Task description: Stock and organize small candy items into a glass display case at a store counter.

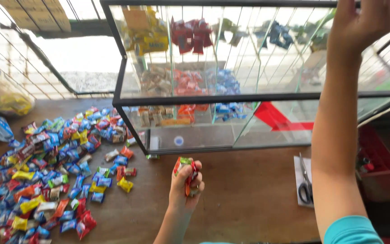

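My left hand (185, 183) grips a bunch of wrapped candies (185, 168), long axis upright; my right hand (362, 20), fingers open, rests on the glass case (213, 97) above. Loose candy pile (55, 167) lies left.

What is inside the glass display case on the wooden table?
The glass display case holds wrapped candies sorted by dividers: brown, red-orange and blue. The right compartments look empty, though reflections and the raised right arm hide parts.
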